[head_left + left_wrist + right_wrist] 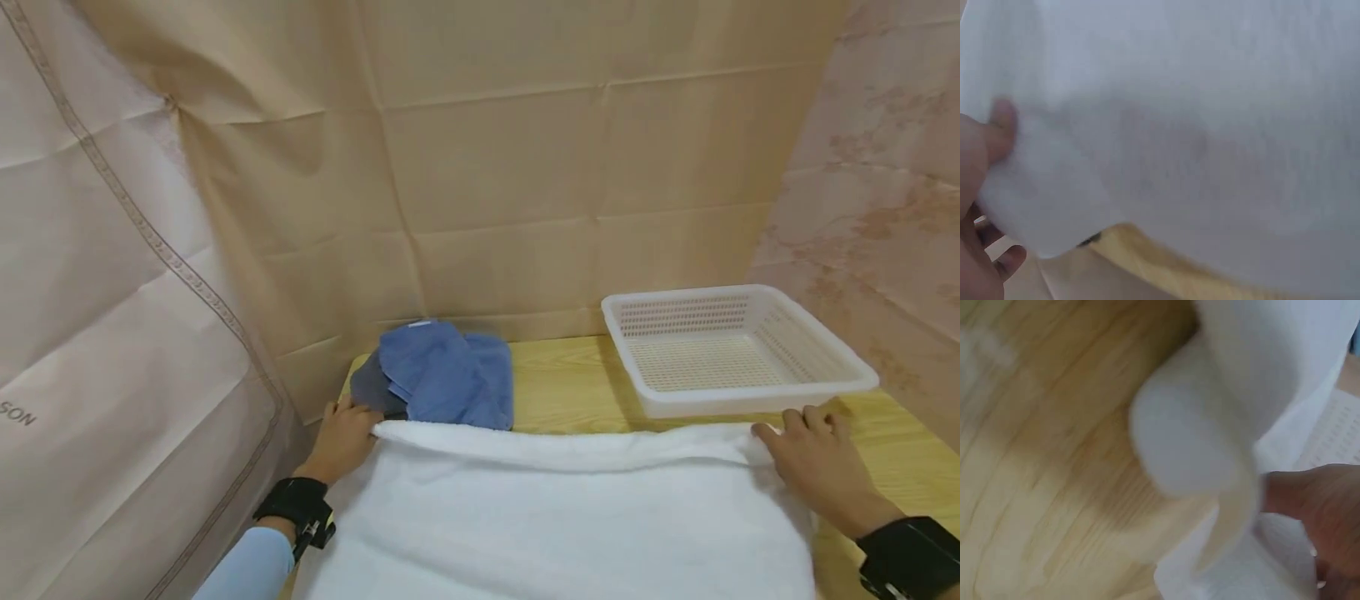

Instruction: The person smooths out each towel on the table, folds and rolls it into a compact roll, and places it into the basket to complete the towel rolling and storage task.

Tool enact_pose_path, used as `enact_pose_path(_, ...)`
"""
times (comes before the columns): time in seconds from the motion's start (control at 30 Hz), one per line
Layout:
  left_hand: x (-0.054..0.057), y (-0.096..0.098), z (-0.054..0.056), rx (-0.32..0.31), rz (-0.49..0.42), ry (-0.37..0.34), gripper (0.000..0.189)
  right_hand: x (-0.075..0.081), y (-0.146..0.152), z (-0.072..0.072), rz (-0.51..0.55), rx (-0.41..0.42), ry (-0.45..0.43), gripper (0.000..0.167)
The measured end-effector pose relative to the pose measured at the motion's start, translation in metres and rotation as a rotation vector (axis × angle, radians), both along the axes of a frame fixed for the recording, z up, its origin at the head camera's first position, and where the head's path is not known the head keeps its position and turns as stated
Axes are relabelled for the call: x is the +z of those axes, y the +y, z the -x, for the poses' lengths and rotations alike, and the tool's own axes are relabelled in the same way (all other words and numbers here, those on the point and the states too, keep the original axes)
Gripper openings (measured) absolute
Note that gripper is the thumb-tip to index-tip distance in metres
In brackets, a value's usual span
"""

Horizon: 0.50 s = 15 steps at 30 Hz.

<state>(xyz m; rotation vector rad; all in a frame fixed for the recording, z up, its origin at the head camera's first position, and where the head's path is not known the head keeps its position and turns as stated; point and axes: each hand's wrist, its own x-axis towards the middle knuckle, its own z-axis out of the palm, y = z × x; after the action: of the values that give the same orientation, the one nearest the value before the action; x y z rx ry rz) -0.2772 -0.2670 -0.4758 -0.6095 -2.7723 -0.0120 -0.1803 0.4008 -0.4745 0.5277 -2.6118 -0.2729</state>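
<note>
White towel [555, 525]: fuzzy cloth, matt | blue textile [453, 375]: soft-looking, matt | basket [757, 398]: smooth plastic | table [558, 379]: wood-like grain | tan backdrop [487, 167]: creased, seemingly cloth

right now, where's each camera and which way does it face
Head: on the head, facing forward and down at white cloth, table and basket; left hand, right hand and sleeve show.
Left wrist: on that wrist, facing white cloth close up; left hand at left edge.
Right wrist: on that wrist, facing table and white cloth; right hand at right edge.
All three share the white cloth.

Basket [753, 399] stands right of cloths [450, 375], behind towel [562, 521]
</note>
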Motion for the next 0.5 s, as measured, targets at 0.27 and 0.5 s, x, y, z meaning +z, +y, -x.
enact_pose_path(0.27, 0.027, -0.022, -0.006, 0.072, -0.063, 0.182, 0.016, 0.008, 0.012, 0.001, -0.039, 0.229, 0.163, 0.027)
enact_pose_path(0.5, 0.044, -0.047, -0.012, 0.138, -0.226, 0.283, 0.021, 0.066, 0.007, 0.014, 0.158, 0.282, 0.348, 0.023)
